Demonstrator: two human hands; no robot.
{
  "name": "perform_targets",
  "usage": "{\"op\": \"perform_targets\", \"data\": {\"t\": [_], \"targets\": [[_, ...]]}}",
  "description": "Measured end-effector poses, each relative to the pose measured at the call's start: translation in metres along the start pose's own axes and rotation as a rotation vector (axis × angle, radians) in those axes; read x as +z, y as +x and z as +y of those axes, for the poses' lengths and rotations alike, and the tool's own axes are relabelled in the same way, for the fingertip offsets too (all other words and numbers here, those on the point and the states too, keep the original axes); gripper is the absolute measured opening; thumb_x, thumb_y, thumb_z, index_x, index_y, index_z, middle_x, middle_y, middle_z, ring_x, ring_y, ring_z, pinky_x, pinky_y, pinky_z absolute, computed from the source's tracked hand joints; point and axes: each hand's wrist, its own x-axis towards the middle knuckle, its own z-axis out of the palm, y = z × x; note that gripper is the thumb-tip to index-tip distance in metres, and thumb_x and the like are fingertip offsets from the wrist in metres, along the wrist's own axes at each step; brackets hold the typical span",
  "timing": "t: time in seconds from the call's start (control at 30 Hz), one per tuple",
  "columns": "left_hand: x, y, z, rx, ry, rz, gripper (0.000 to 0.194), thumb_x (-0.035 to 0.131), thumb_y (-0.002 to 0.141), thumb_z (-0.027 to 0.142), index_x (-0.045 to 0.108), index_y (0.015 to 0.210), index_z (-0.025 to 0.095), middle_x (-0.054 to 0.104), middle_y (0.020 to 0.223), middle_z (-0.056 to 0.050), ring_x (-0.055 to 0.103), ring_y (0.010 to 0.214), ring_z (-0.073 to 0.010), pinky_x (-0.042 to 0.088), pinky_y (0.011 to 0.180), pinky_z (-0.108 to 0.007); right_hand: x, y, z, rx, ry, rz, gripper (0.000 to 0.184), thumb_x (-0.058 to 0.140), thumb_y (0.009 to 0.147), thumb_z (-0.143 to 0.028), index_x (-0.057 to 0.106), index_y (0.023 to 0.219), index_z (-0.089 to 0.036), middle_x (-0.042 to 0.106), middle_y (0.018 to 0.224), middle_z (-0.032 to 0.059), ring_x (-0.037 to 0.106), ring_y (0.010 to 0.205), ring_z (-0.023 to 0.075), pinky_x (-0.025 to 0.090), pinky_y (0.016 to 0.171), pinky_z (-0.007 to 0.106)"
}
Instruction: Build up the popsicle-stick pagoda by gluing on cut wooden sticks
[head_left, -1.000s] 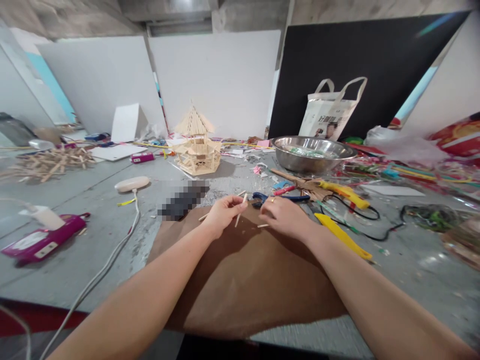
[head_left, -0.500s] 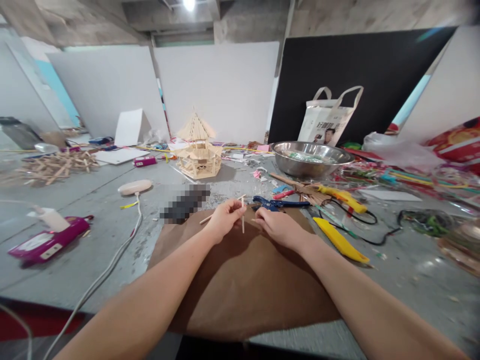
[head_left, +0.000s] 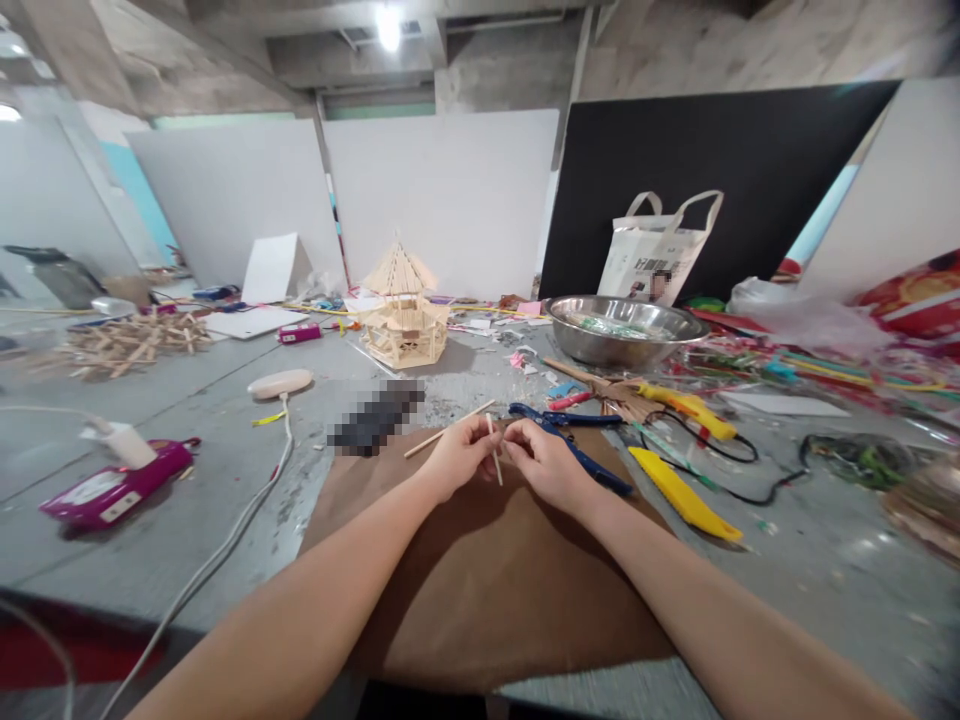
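Note:
My left hand (head_left: 463, 457) pinches a thin pale wooden stick (head_left: 494, 452), which stands nearly upright and leans a little. Close beside it, my right hand (head_left: 546, 462) has its thumb and fingertips pressed together at the stick; whatever they hold is hidden. Both hands are above a brown sheet (head_left: 480, 590). Another thin wooden stick (head_left: 427, 443) lies at the sheet's far edge, behind my left hand. Blue-handled pliers (head_left: 592, 468) lie behind my right hand, partly covered by it.
Beyond the sheet stands a wooden-stick pavilion model (head_left: 407, 335), with a steel basin (head_left: 622, 345) to its right. A yellow-handled tool (head_left: 694, 410) and a yellow cutter (head_left: 682, 495) lie right. A stick pile (head_left: 135, 340), purple power strip (head_left: 120, 485) and white cable (head_left: 225, 545) occupy the left.
My right hand has moved left against the fingers of my left hand, closing the gap between them. The stick has tilted slightly, and more of the pliers shows. The view has shifted a little.

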Motion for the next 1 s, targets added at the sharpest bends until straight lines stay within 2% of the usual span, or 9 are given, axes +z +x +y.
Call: {"op": "perform_targets", "data": {"t": [0.2, 0.4, 0.53, 0.63, 0.8, 1.0], "targets": [[-0.0006, 0.001, 0.001, 0.006, -0.023, 0.052, 0.024, 0.053, 0.072, 0.039, 0.048, 0.066, 0.016, 0.048, 0.043, 0.006, 0.047, 0.037, -0.008, 0.041, 0.041, -0.021, -0.0006, 0.0012, -0.0008, 0.032, 0.046, -0.003, 0.017, 0.039, 0.08, -0.029, 0.051, 0.084, -0.017, 0.06, 0.076, 0.0024, 0.053, 0.067, 0.0125, 0.039, 0.063, 0.024], [-0.0057, 0.004, -0.0004, -0.011, -0.073, 0.207, 0.025, 0.055, 0.071, 0.038, 0.046, 0.065, 0.016, 0.048, 0.042, 0.006, 0.046, 0.037, -0.0075, 0.039, 0.041, -0.019, -0.004, 0.0024, 0.0022, 0.071, -0.125, -0.076, 0.028, 0.034, 0.083, -0.028, 0.06, 0.086, -0.017, 0.063, 0.074, 0.0038, 0.056, 0.069, 0.0153, 0.039, 0.065, 0.026], [-0.0082, 0.0055, -0.001, -0.018, -0.085, 0.257, 0.026, 0.055, 0.071, 0.039, 0.044, 0.064, 0.016, 0.049, 0.041, 0.006, 0.046, 0.037, -0.0075, 0.039, 0.042, -0.019, -0.0035, 0.0031, 0.0058, 0.046, -0.218, -0.078, 0.028, 0.037, 0.082, -0.027, 0.064, 0.084, -0.017, 0.064, 0.081, 0.0058, 0.057, 0.077, 0.016, 0.039, 0.071, 0.026], [-0.0082, 0.0064, -0.0016, -0.018, -0.083, 0.266, 0.027, 0.055, 0.071, 0.039, 0.044, 0.063, 0.016, 0.049, 0.04, 0.006, 0.045, 0.036, -0.0073, 0.038, 0.041, -0.019, -0.0032, 0.0034, 0.0048, 0.052, -0.23, -0.09, 0.027, 0.04, 0.08, -0.027, 0.065, 0.079, -0.018, 0.065, 0.081, 0.0061, 0.057, 0.078, 0.016, 0.039, 0.071, 0.026], [-0.0064, 0.0064, -0.0008, -0.017, -0.086, 0.262, 0.026, 0.054, 0.071, 0.039, 0.044, 0.063, 0.016, 0.05, 0.042, 0.006, 0.046, 0.037, -0.0075, 0.039, 0.041, -0.019, -0.0024, 0.0023, -0.0005, 0.088, -0.081, -0.193, 0.024, 0.044, 0.077, -0.027, 0.065, 0.076, -0.016, 0.066, 0.072, 0.0038, 0.057, 0.067, 0.0148, 0.04, 0.062, 0.024], [-0.0042, 0.0033, 0.0031, -0.016, -0.075, 0.216, 0.024, 0.055, 0.071, 0.037, 0.044, 0.064, 0.016, 0.05, 0.044, 0.006, 0.046, 0.038, -0.0072, 0.04, 0.042, -0.02, -0.0012, 0.0015, -0.0034, 0.121, -0.082, -0.157, 0.02, 0.046, 0.074, -0.026, 0.063, 0.069, -0.016, 0.062, 0.062, 0.0018, 0.054, 0.059, 0.0131, 0.038, 0.057, 0.023]]}}
